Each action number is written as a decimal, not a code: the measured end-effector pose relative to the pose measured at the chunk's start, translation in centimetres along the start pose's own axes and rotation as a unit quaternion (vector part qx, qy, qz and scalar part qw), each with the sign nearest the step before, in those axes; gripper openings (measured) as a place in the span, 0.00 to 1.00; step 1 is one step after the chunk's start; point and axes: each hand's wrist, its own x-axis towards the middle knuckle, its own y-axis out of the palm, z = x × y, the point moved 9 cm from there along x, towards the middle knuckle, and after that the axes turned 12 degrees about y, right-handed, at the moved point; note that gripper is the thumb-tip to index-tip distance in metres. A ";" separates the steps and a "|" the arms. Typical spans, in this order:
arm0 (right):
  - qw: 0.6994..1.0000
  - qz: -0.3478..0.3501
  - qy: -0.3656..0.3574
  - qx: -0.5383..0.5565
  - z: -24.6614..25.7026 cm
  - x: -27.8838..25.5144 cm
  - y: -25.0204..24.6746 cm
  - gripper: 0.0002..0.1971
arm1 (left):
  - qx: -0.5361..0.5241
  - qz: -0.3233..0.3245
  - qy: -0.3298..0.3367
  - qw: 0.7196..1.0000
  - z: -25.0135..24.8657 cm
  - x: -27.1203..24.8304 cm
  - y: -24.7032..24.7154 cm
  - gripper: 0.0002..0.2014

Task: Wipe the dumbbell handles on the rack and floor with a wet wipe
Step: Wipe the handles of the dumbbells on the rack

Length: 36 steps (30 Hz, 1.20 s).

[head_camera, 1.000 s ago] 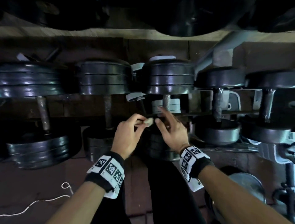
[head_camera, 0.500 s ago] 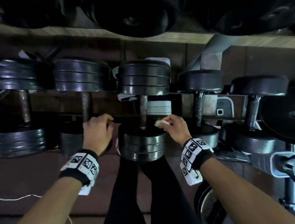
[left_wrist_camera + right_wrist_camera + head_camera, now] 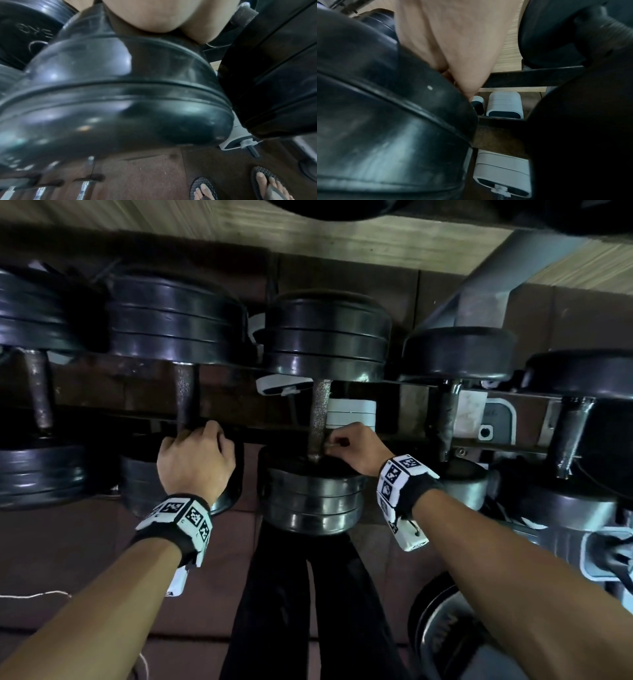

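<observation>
Black dumbbells lie in a row on the rack. In the head view my right hand (image 3: 339,441) pinches a small wet wipe (image 3: 331,444), mostly hidden by the fingers, against the lower end of the centre dumbbell's knurled handle (image 3: 319,412). My left hand (image 3: 200,440) grips the near end of the neighbouring left dumbbell's handle (image 3: 186,395), just above its near head (image 3: 120,102). In the right wrist view the palm (image 3: 453,40) lies beside the centre dumbbell's near head (image 3: 376,108); the wipe is hidden there.
More dumbbells lie left (image 3: 39,395) and right (image 3: 448,419) on the rack. White devices (image 3: 351,414) sit on the floor beneath it. A grey rack post (image 3: 496,278) rises at the upper right. A weight plate (image 3: 445,628) and my sandalled feet (image 3: 204,189) are on the brown floor.
A second ago both hands held the wipe together. The left hand then moved left onto the neighbouring dumbbell, and the right hand brought the wipe to the centre handle's lower end.
</observation>
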 end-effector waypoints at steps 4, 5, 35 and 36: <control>0.999 -0.017 -0.034 0.002 0.2 -1.3 -0.6 0.07 | -0.013 -0.004 -0.002 1.000 0.0 0.0 0.0 0.07; 0.999 -0.018 -0.043 0.004 0.3 -1.7 -0.8 0.07 | -0.016 -0.002 -0.004 1.000 0.1 0.0 0.0 0.07; 0.999 0.000 -0.025 -0.046 1.4 -2.7 -0.9 0.09 | -0.022 -0.013 0.035 0.999 -0.1 -0.1 0.2 0.10; 0.999 0.009 -0.035 -0.023 1.8 -3.5 -1.0 0.10 | -0.025 -0.012 0.053 0.998 -0.5 -0.1 0.1 0.12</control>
